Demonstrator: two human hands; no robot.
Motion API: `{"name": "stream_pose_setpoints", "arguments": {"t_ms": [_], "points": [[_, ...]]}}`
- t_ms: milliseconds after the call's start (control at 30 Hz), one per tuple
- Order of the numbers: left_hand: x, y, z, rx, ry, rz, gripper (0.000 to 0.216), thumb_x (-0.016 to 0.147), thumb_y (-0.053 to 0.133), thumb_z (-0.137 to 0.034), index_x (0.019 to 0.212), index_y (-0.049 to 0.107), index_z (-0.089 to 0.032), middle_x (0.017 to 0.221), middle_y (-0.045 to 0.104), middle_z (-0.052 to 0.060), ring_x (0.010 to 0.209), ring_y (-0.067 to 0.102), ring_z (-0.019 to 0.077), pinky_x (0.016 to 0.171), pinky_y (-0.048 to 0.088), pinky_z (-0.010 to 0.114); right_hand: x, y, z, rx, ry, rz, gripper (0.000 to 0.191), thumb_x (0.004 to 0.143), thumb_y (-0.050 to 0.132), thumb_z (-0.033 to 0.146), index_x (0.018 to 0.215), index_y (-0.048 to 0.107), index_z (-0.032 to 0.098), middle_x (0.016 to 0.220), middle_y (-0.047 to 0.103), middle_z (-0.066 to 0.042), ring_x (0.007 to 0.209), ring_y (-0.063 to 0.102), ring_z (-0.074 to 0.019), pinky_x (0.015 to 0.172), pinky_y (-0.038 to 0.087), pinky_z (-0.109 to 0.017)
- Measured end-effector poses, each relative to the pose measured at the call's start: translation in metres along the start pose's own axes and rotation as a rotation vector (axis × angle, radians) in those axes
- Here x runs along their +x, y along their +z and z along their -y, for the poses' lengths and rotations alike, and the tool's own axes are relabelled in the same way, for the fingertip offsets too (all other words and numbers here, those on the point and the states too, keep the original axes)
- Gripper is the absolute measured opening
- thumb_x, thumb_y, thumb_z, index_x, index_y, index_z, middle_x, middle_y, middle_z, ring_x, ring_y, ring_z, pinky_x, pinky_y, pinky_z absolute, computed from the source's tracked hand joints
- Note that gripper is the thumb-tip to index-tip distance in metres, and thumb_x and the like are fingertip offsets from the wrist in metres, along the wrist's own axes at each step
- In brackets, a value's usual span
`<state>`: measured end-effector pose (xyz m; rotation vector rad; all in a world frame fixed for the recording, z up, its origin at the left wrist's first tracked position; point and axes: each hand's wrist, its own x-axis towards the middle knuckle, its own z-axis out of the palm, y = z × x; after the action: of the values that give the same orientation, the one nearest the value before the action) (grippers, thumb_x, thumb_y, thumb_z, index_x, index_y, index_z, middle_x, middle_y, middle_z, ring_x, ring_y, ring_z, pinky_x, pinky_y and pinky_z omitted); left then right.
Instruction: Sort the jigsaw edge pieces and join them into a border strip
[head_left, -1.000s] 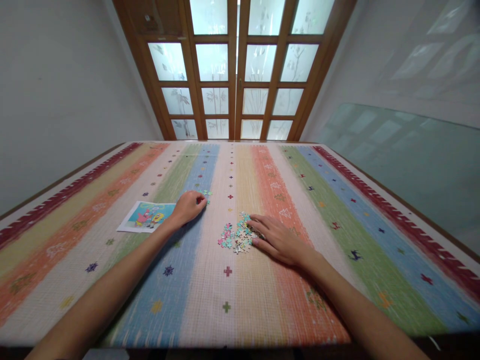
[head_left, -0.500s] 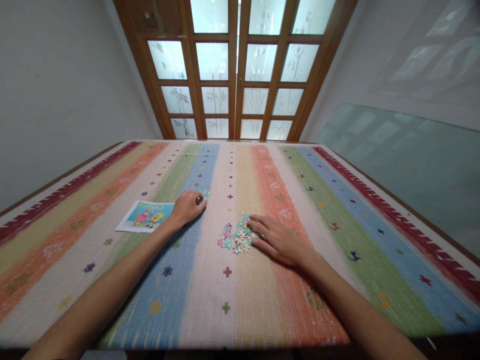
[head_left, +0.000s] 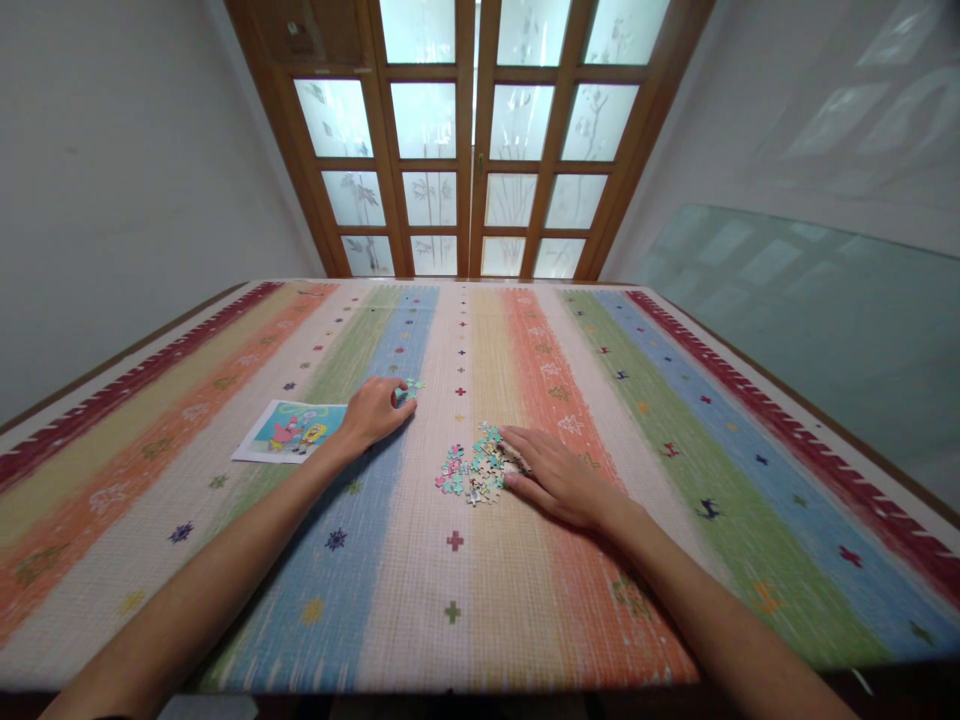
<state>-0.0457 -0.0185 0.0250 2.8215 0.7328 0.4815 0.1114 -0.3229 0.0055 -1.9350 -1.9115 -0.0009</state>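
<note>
My left hand [head_left: 377, 408] rests on the blue stripe, fingers curled, with thumb and forefinger around a teal puzzle piece [head_left: 401, 395]. Just beyond the fingertips lie a few more green-teal puzzle pieces [head_left: 418, 385]. Partly behind my left wrist is a picture card [head_left: 281, 432] with a pink and a yellow cartoon figure on a teal ground. My right hand [head_left: 559, 478] lies open, palm down, its fingers stretched along the right side of a pile of loose puzzle pieces [head_left: 484, 470]. Pink pieces [head_left: 452, 470] are at the pile's left side. The right palm hides what is under it.
A striped cloth [head_left: 420, 600] with small printed figures covers the table. Wooden doors with frosted panes [head_left: 469, 170] stand behind its far edge. A pale greenish glass panel [head_left: 795, 300] leans by the wall on the right.
My left thumb and forefinger have parted slightly, and more of the teal piece shows between them. The right hand and the pile are nearly still.
</note>
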Motion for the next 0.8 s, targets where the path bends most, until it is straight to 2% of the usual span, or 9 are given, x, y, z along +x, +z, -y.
{"name": "stream_pose_setpoints", "arguments": {"t_ms": [233, 433, 533, 600, 800], "points": [[0.004, 0.004, 0.002, -0.001, 0.002, -0.001, 0.026, 0.085, 0.061, -0.032, 0.102, 0.072, -0.016, 0.075, 0.066, 0.006, 0.081, 0.06, 0.0255, 0.077, 0.046, 0.035, 0.0, -0.002, 0.001, 0.04, 0.044, 0.011, 0.058, 0.107, 0.037, 0.05, 0.153, 0.033, 0.015, 0.149, 0.052, -0.021, 0.136, 0.053, -0.0305, 0.114, 0.045, -0.053], [0.0, 0.005, -0.004, -0.028, 0.018, -0.003, 0.024, 0.087, 0.059, -0.029, 0.102, 0.071, -0.015, 0.074, 0.065, 0.006, 0.081, 0.06, 0.0255, 0.078, 0.046, 0.037, -0.001, -0.004, 0.001, 0.066, 0.073, 0.007, 0.057, 0.106, 0.039, 0.049, 0.154, 0.033, 0.019, 0.152, 0.05, -0.018, 0.139, 0.05, -0.0302, 0.117, 0.043, -0.053], [-0.009, 0.008, -0.019, -0.121, 0.119, 0.009, 0.02, 0.089, 0.058, -0.027, 0.1, 0.072, -0.017, 0.077, 0.066, 0.006, 0.081, 0.059, 0.0234, 0.082, 0.047, 0.038, 0.0, -0.005, 0.002, 0.067, 0.061, 0.005, 0.056, 0.106, 0.04, 0.047, 0.155, 0.033, 0.02, 0.152, 0.05, -0.017, 0.139, 0.05, -0.0308, 0.117, 0.042, -0.055], [-0.015, 0.011, -0.034, -0.215, 0.232, 0.061, 0.021, 0.092, 0.058, -0.03, 0.101, 0.072, -0.018, 0.079, 0.067, 0.006, 0.08, 0.059, 0.0222, 0.083, 0.048, 0.038, 0.0, -0.005, 0.003, 0.074, 0.06, 0.002, 0.056, 0.106, 0.041, 0.047, 0.154, 0.033, 0.02, 0.152, 0.05, -0.018, 0.139, 0.05, -0.0309, 0.116, 0.043, -0.055], [-0.024, 0.016, -0.077, -0.385, 0.45, 0.192, 0.029, 0.097, 0.058, -0.035, 0.116, 0.073, -0.019, 0.086, 0.065, 0.007, 0.084, 0.059, 0.0216, 0.084, 0.049, 0.038, 0.001, -0.004, 0.002, 0.108, 0.051, -0.022, 0.057, 0.105, 0.041, 0.048, 0.154, 0.034, 0.02, 0.149, 0.052, -0.018, 0.136, 0.052, -0.0312, 0.114, 0.044, -0.057]]}}
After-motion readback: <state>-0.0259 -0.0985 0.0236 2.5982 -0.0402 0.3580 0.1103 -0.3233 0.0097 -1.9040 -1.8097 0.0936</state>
